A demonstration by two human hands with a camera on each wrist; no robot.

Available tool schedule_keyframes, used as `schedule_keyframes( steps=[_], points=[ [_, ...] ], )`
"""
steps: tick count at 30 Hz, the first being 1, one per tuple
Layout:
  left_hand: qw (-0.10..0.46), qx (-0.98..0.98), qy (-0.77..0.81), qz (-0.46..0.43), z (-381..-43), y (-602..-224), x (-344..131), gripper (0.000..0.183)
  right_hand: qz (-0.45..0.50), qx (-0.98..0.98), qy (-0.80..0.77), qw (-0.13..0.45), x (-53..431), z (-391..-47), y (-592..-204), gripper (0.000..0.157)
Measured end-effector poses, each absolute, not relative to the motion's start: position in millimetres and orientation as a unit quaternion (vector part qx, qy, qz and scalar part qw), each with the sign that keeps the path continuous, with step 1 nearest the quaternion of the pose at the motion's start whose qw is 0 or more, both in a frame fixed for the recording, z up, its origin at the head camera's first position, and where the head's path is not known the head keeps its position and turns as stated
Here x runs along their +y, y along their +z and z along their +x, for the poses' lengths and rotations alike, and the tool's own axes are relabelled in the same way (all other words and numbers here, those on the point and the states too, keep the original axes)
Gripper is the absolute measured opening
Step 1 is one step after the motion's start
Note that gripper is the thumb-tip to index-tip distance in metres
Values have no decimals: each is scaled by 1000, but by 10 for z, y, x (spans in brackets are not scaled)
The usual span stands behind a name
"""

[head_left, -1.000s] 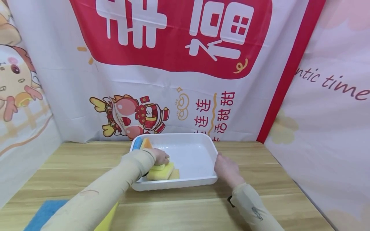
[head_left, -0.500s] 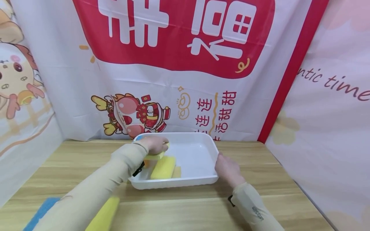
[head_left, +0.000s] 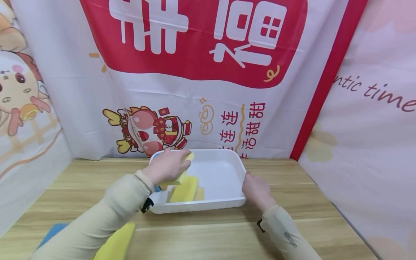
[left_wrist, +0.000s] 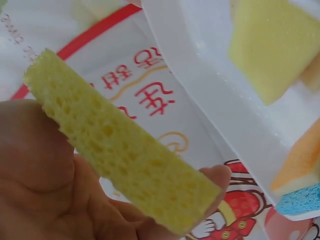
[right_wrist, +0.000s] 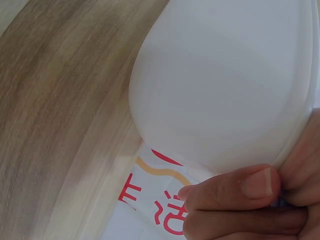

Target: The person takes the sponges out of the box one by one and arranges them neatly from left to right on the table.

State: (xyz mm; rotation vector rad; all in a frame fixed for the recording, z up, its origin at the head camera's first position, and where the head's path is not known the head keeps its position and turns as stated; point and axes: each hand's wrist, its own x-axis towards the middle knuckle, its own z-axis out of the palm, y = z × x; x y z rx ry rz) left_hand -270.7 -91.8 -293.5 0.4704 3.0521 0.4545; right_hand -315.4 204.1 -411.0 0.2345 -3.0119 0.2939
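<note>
My left hand (head_left: 167, 166) holds a porous yellow sponge (left_wrist: 120, 142) between thumb and fingers, raised over the left side of a white plastic tray (head_left: 201, 207). Inside the tray lies another yellow sponge (head_left: 184, 189), with a tan piece (head_left: 199, 194) beside it. The left wrist view also shows an orange sponge (left_wrist: 302, 157) and a blue sponge (left_wrist: 300, 201) against the tray's wall; in the head view my left hand mostly hides them. My right hand (head_left: 256, 189) grips the tray's right rim, its fingers (right_wrist: 230, 192) curled at the edge in the right wrist view.
On the wooden table (head_left: 227, 238), a blue piece (head_left: 52, 233) and a yellow piece (head_left: 117, 242) lie at the front left, partly under my left sleeve. A printed cloth (head_left: 208, 86) hangs behind the tray. More cloth (head_left: 364, 151) stands along the right.
My left hand has lifted the yellow sponge off the others in the tray, moved it left and up, and turned it more upright. The right hand stays at the rim.
</note>
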Motion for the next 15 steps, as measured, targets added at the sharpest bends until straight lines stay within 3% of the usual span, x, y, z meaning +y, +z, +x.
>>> schedule_keyframes(
  steps=[15],
  points=[
    [-43,975,199,84,-2077,-2994,-1272,59,79,-991,91,56,2047,-3163,-4100,26]
  ],
)
